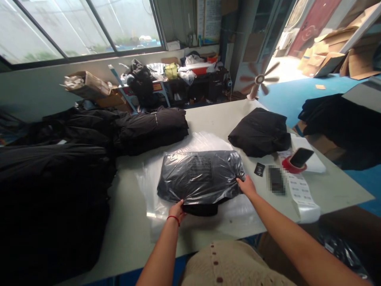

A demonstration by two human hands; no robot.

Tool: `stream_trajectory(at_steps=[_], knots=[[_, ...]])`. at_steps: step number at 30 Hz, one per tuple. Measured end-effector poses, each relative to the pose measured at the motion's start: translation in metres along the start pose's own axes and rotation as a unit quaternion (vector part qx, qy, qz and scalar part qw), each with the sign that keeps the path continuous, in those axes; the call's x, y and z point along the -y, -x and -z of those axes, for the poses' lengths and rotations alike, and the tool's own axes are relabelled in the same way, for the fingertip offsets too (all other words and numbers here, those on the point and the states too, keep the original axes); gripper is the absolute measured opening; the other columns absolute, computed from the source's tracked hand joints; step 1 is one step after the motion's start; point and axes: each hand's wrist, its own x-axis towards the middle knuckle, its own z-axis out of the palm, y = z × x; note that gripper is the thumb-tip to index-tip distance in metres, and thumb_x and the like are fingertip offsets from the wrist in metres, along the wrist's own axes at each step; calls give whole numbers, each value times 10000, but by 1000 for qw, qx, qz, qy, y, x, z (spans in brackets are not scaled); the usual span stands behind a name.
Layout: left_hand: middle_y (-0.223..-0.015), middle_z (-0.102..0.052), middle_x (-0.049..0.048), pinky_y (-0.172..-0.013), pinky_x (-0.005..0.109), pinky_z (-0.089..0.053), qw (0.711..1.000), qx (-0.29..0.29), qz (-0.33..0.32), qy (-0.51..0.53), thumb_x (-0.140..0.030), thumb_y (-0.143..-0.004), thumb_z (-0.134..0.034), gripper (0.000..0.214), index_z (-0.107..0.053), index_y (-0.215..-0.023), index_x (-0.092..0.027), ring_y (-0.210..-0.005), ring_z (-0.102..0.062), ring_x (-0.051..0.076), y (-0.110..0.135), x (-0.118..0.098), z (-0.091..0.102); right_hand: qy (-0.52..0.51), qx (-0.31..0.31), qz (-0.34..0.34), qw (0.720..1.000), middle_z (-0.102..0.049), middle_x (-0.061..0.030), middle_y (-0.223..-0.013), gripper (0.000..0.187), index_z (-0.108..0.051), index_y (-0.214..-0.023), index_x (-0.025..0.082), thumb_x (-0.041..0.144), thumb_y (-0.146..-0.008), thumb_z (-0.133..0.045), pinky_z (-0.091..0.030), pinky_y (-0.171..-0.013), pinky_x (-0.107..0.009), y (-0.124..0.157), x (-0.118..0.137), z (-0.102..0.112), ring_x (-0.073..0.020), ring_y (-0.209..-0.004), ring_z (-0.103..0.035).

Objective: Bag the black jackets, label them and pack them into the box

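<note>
Handling plastic garment bag [199, 186], print unreadable

A long window [80, 29] with dark frames lets pale daylight in along the far side of the room, above a plain pale wall [35, 93]. Right of the window, a bright doorway [282, 67] opens past a small fan [258, 78], and a blue floor [315, 91] runs toward flattened cardboard sheets [330, 53] heaped beside a red door [312, 24].
</note>
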Motion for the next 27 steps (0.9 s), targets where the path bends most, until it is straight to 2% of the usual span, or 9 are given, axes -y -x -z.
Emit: stream_trajectory(at_steps=[4, 7, 10, 12, 16, 19, 22, 25, 27], knots=[[-601, -586, 12, -569, 300, -507, 988, 48, 76, -126, -501, -824, -600, 335, -528, -756, -181, -520, -581, 148, 20, -2, -11, 54, -107, 67, 991, -591, -214, -1240, 565, -507, -1268, 106, 396, -793, -600, -454, -923, -417, -16, 30, 16, -311, -1118, -582], [-596, -614, 73, -557, 321, -481, 932, 88, 65, -347, -663, -799, -515, 503, -546, -699, -172, -558, -620, 206, 36, -22, -10, 109, -134, 223, 959, -489, -227, -1356, 644, -455, -1341, 103, 415, -791, -579, -331, -1049, -492, 6, 30, 12, -341, -1275, -438], [-657, -629, 71, -654, 332, -478, 836, 45, -154, -525, -600, -798, -533, 437, -577, -693, -178, -683, -639, 228, 49, -36, -6, 172, -31, 432, 885, -442, -166, -1416, 695, -421, -1398, 156, 363, -754, -579, -209, -1121, -506, 45, 19, -2, -318, -1353, -336], [-895, -659, 90, -830, 365, -461, 746, 5, -335, -576, -476, -763, -616, 311, -637, -856, -180, -910, -623, 249, 54, -37, -7, 202, 11, 501, 841, -397, -148, -1454, 721, -426, -1406, 174, 301, -715, -590, -166, -1132, -507, 66, 16, -10, -316, -1383, -278], [-1271, -529, 107, -1037, 427, -317, 608, 3, -499, -617, -273, -639, -742, 553, -612, -1176, -244, -1213, -454, 293, 55, -32, -19, 191, -43, 478, 856, -549, -112, -1266, 350, -657, -1114, 223, 247, -773, -585, -233, -1078, -474, 74, 38, -5, -291, -1227, -433], [-1068, -605, 74, -962, 393, -362, 606, -18, -526, -596, -242, -794, -602, 187, -684, -963, -247, -1061, -522, 245, 54, -48, -30, 139, -112, 434, 883, -630, -71, -943, 171, -701, -882, 226, 296, -874, -545, -350, -923, -387, 66, 65, 12, -226, -945, -549], [-911, -614, 62, -894, 373, -397, 640, -71, -566, -515, -253, -856, -516, 166, -680, -870, -231, -939, -542, 229, 57, -75, -34, 73, -141, 420, 894, -619, -29, -739, 224, -686, -961, 198, 329, -920, -509, -381, -762, -310, 70, 80, 22, -174, -725, -556], [-970, -617, 76, -939, 394, -388, 648, -92, -603, -455, -259, -827, -546, 224, -657, -1017, -218, -993, -536, 245, 67, -83, -31, 55, -91, 431, 896, -642, -15, -707, 241, -659, -1016, 180, 331, -932, -491, -392, -712, -286, 86, 79, 10, -157, -657, -563], [-1037, -617, 95, -988, 412, -362, 637, -53, -610, -468, -258, -819, -551, 267, -645, -1064, -208, -1053, -522, 258, 73, -69, -28, 92, -24, 452, 887, -690, -41, -814, 208, -667, -966, 191, 300, -924, -495, -411, -767, -298, 95, 76, -6, -176, -761, -608]])
